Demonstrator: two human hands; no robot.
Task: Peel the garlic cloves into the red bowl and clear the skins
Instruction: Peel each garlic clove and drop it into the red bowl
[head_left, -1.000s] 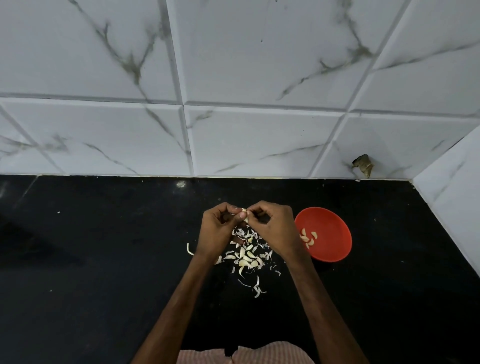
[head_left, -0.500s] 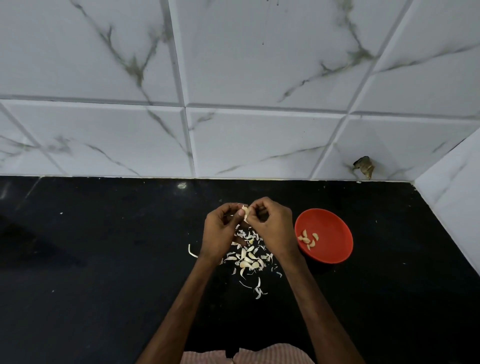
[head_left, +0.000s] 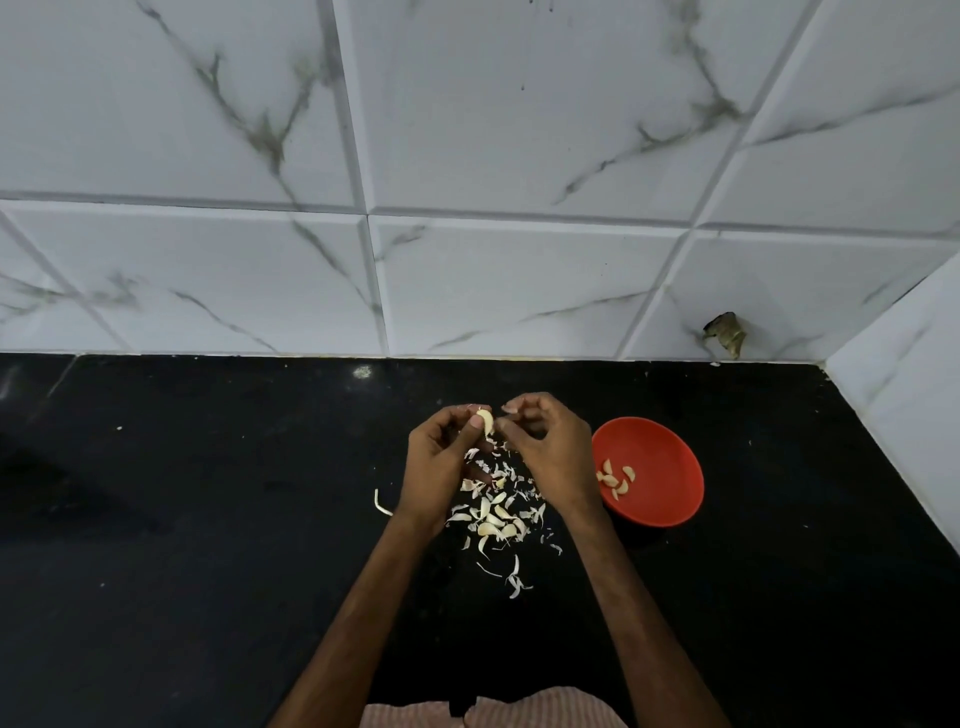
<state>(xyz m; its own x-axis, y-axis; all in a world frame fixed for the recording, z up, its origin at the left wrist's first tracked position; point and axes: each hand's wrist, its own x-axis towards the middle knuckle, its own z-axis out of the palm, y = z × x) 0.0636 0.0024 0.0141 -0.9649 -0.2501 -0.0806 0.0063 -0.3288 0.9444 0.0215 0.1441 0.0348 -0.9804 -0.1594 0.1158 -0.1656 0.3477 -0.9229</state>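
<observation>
Peeling is the step in hand, judged from how things lie. Nearest the person, a strip of striped cloth (head_left: 493, 712) shows at the bottom edge, well to the left of the red bowl (head_left: 670, 447) and nearer than it. Both forearms reach forward over the black counter (head_left: 208, 519).

A pile of skins (head_left: 496, 514), with what look like a few whole cloves mixed in, lies just left of the red bowl. One stray skin (head_left: 383, 504) lies further left again.

Above that pile, the left grip (head_left: 441, 462) is clenched round a garlic clove (head_left: 485, 420), thumb pressed on its near face; the clove is held up off the counter, left of the bowl and a little beyond its middle. The right grip (head_left: 550, 452) sits between the clove and the bowl, fingers curled, thumb and fingertip brought together just beside the clove. Whether they pinch a scrap of skin I cannot tell.

The bowl stands on the counter and holds a few peeled cloves (head_left: 615, 480) on its left side. Beyond it rises the tiled wall (head_left: 519, 156), with a small dark object (head_left: 724, 332) at its foot, beyond the bowl and slightly right.

The clove looks mostly bare, so the next move probably calls for stripping any last skin and carrying it a short way right, to drop in the bowl. The skins are not yet cleared.
</observation>
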